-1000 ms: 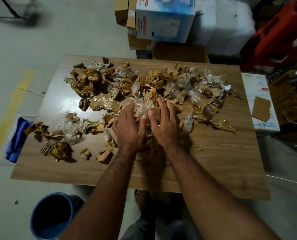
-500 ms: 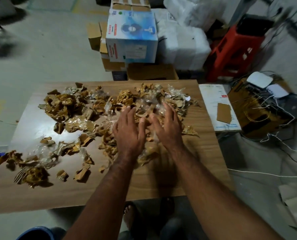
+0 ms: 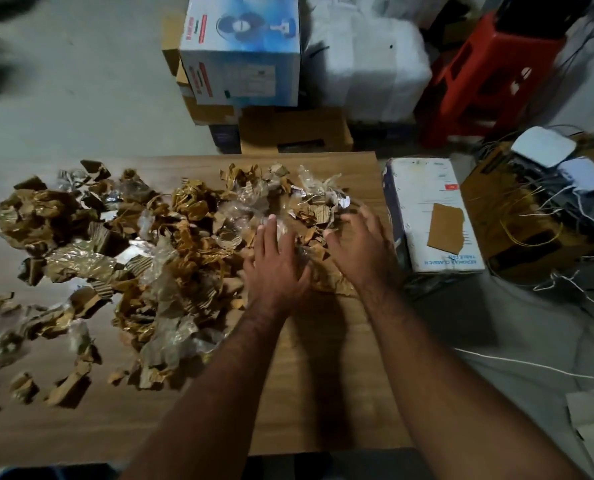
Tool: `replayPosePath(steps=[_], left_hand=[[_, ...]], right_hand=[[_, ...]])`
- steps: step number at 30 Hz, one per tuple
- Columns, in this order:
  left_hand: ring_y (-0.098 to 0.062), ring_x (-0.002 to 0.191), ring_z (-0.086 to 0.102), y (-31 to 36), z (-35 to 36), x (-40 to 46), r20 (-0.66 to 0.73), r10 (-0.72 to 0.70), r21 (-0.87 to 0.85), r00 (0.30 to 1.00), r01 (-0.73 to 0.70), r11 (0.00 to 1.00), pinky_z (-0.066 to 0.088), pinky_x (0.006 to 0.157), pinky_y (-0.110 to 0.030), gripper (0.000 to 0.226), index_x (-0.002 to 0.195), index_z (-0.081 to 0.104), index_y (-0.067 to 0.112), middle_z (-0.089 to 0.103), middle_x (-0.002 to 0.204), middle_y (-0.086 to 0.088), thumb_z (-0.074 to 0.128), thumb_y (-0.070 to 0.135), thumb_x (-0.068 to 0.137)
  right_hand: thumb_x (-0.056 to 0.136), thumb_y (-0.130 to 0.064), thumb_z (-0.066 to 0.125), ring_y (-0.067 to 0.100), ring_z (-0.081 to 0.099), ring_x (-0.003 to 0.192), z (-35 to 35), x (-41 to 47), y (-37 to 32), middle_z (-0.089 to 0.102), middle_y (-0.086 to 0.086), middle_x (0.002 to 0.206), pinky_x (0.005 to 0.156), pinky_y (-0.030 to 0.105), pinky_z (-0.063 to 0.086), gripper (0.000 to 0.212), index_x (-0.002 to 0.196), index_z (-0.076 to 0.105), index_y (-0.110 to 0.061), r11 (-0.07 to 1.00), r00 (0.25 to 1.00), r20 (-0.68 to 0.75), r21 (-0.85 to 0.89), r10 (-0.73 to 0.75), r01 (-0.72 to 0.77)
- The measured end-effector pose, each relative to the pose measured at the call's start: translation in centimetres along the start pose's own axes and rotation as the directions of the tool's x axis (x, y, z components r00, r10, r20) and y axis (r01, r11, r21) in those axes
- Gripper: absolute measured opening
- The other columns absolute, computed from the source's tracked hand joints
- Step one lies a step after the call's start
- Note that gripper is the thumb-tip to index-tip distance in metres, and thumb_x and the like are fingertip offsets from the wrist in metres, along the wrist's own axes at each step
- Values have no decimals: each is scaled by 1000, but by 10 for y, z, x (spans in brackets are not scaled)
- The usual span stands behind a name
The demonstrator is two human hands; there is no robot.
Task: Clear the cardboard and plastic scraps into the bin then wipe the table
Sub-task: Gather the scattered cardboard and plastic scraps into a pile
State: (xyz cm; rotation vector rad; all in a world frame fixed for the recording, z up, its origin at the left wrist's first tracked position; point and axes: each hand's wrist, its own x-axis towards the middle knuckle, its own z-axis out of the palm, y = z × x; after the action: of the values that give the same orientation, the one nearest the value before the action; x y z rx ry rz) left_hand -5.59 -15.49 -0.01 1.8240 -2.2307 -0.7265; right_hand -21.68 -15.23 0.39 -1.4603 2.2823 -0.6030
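Two hands, left hand point(image 3: 276, 268) and right hand point(image 3: 359, 245), press scraps point(image 3: 191, 237) strewn left-to-right.

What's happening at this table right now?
A person has both hands down on the right end of a heap of cardboard and plastic scraps on the wooden table. The left hand and right hand lie open on the scraps, fingers spread. Most scraps are on the table, uncleared.

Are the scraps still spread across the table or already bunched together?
Spread: scraps cover the table from its left edge to both hands.
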Motion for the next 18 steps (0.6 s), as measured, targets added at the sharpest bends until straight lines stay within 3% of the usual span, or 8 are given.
replayPosePath(steps=[5,8,11,14,16,18], left_hand=[[-25,160,-8,2,21,31,-38,-77,-21,996,76,997,9,121,-70,60,159,28,32,-8,175,2,45,54,105],[-26,160,-4,0,29,40,-66,-97,-90,993,91,992,11,123,-69,57,157,34,29,-1,175,-1,33,55,106],[-29,159,7,0,39,44,-97,-154,-236,983,127,963,17,125,-63,66,157,36,25,10,174,-7,22,58,101],[-29,157,22,-4,55,47,-192,-147,-325,970,78,943,26,122,-61,71,158,36,27,28,168,-10,10,64,104],[-25,153,28,-6,63,52,-221,-147,-383,964,53,922,30,120,-60,67,159,27,37,35,165,-5,4,66,103],[-20,147,36,0,61,54,-203,-191,-464,960,78,882,29,119,-58,60,155,19,45,41,160,-3,9,66,100]], right_hand=[[93,-72,51,34,5,160,19,79,2,8,5,174,123,64,7,79,160,22,-44,952,973,127,-216,-191,215],[94,-77,43,36,0,160,36,99,6,5,2,175,123,64,-3,75,159,22,-49,941,945,275,-234,-178,245],[100,-68,39,32,25,155,51,83,12,28,2,170,125,61,16,60,153,40,-41,962,939,262,-94,-223,255],[100,-56,31,27,59,121,65,46,8,61,4,138,105,50,47,53,131,61,-24,963,963,89,107,-256,246],[102,-45,37,25,63,100,76,26,2,67,7,116,88,47,52,46,114,67,-12,933,980,-28,302,-198,197],[103,-41,43,26,64,92,83,18,-5,68,7,105,82,48,53,40,103,67,-9,876,997,-53,476,-58,77]])
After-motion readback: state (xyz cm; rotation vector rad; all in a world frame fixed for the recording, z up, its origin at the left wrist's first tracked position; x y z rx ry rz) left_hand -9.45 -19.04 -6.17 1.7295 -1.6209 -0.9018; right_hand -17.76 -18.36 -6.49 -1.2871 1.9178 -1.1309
